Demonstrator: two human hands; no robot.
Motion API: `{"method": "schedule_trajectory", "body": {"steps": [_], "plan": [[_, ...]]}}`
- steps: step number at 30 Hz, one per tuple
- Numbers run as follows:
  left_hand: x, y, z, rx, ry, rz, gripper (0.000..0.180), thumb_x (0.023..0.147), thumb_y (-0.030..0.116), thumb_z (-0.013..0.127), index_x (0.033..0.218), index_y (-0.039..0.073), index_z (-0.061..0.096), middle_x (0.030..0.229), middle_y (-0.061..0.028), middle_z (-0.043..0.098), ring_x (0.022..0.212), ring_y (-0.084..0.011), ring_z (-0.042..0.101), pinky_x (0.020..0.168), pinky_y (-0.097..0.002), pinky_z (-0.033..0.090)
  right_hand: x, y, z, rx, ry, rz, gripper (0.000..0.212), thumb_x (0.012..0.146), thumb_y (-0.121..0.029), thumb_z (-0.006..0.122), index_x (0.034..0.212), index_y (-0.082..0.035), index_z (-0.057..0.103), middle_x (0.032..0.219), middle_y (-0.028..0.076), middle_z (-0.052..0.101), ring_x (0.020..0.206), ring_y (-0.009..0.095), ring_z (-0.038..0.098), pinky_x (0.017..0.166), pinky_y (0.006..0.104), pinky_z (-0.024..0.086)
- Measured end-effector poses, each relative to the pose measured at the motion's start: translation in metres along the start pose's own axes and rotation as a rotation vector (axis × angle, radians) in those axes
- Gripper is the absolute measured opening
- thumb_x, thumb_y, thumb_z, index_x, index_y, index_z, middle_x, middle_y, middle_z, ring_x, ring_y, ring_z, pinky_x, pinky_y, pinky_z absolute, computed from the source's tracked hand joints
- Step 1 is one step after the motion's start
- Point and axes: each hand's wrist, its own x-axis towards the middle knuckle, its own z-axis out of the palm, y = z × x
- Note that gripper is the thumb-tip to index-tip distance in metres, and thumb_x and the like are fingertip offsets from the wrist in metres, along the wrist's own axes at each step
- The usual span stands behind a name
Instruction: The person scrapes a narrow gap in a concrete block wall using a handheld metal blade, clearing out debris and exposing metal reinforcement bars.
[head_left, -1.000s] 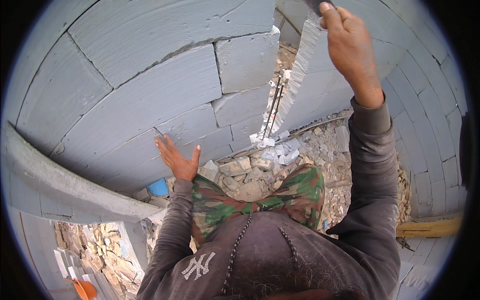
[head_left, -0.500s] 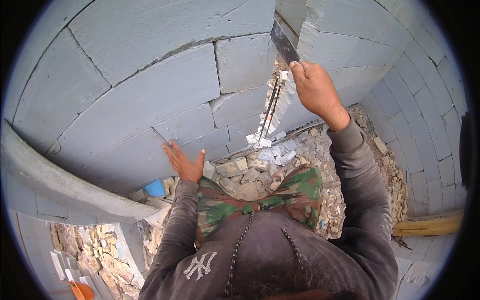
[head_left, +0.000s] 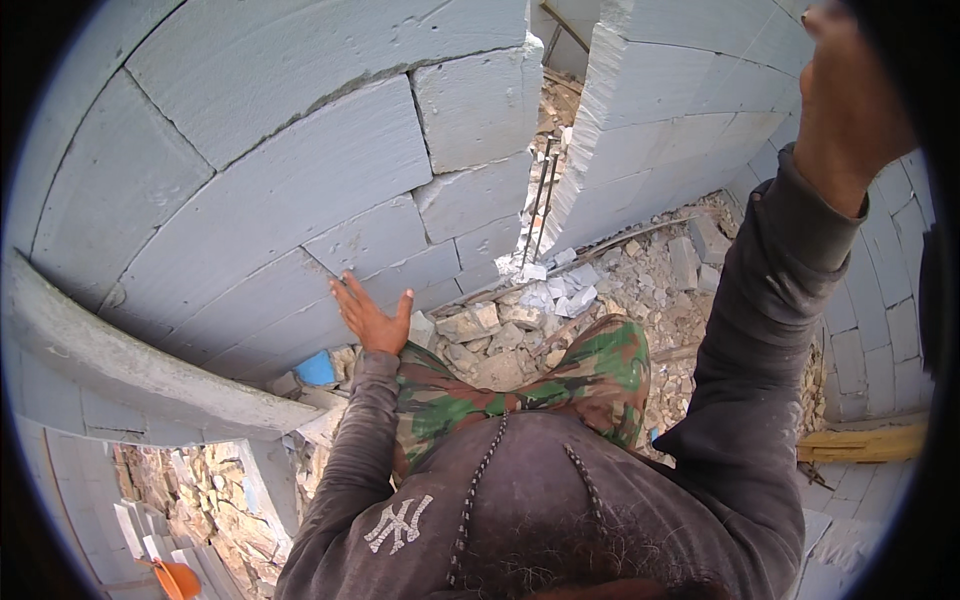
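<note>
My left hand [head_left: 374, 318] lies with its fingers spread against the lower courses of the grey block wall [head_left: 290, 190]. High at the right, my right hand [head_left: 855, 110] is raised in a closed fist, slightly blurred. The machete it gripped a moment earlier is out of the picture now, its blade past the dark rim. Between the hands, a rough vertical gap with jagged, freshly chipped edges [head_left: 590, 110] splits the wall. Thin dark steel bars [head_left: 544, 195] stand in it. Pale block chips [head_left: 568, 292] are heaped at its foot.
Stone rubble [head_left: 500, 370] covers the ground around my knees. A curved concrete ledge [head_left: 150, 365] runs along the left, with a blue piece [head_left: 316, 369] by its end. A yellowish timber [head_left: 862, 445] juts in at right. An orange container [head_left: 178, 580] sits at lower left.
My right hand has swung up and right, away from the gap, taking the machete out of view. My left hand stays on the wall.
</note>
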Motion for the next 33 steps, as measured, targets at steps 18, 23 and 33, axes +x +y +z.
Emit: {"method": "schedule_trajectory", "body": {"steps": [18, 23, 33], "plan": [[-0.001, -0.008, -0.02, 0.118, 0.01, 0.104, 0.12, 0.083, 0.058, 0.077, 0.165, 0.002, 0.008, 0.168, -0.0316, 0.007, 0.157, -0.0483, 0.004, 0.123, -0.0634, 0.01, -0.195, -0.001, -0.122, 0.237, -0.521, 1.257, 0.036, 0.112, -0.031, 0.047, 0.109, 0.001, 0.062, 0.066, -0.003, 0.048, 0.057, 0.006, 0.04, 0.052, 0.0257, 0.035], [0.051, 0.013, -0.059, 0.155, 0.203, 0.206, 0.126, 0.081, 0.061, 0.078, 0.165, 0.001, 0.005, 0.168, -0.0326, 0.002, 0.156, -0.0516, -0.001, 0.122, -0.0661, 0.008, -0.204, 0.01, -0.111, 0.084, -0.456, 0.982, 0.035, 0.112, -0.031, 0.05, 0.103, 0.001, 0.062, 0.064, -0.005, 0.044, 0.056, 0.005, 0.039, 0.052, 0.0249, 0.034], [0.136, 0.034, -0.116, 0.29, 0.495, 0.182, 0.147, 0.072, 0.073, 0.082, 0.163, -0.002, -0.004, 0.164, -0.038, -0.006, 0.154, -0.0544, -0.008, 0.122, -0.0678, 0.009, -0.158, 0.03, -0.022, 0.13, 0.042, 0.583, 0.029, 0.109, -0.027, 0.053, 0.105, 0.002, 0.059, 0.068, 0.009, 0.06, 0.059, 0.02, 0.06, 0.056, 0.0359, 0.047]]}}
